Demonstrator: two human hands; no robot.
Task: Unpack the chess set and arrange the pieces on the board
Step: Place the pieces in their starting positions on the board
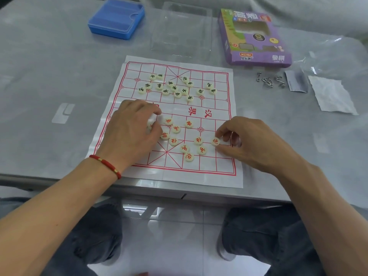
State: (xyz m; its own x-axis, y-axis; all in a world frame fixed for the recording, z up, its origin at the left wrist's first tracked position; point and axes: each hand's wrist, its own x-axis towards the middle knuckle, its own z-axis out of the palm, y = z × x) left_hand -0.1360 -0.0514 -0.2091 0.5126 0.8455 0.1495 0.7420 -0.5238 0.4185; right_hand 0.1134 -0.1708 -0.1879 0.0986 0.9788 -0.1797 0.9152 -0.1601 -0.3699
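On the desk (49,80), the left hand (129,126) rests curled over red-marked pieces at the paper board's (219,172) near left, its grip unclear. Black-marked pieces (175,88) cluster on the far half. The right hand (249,142) pinches one red-marked piece (215,141) between thumb and fingertips.
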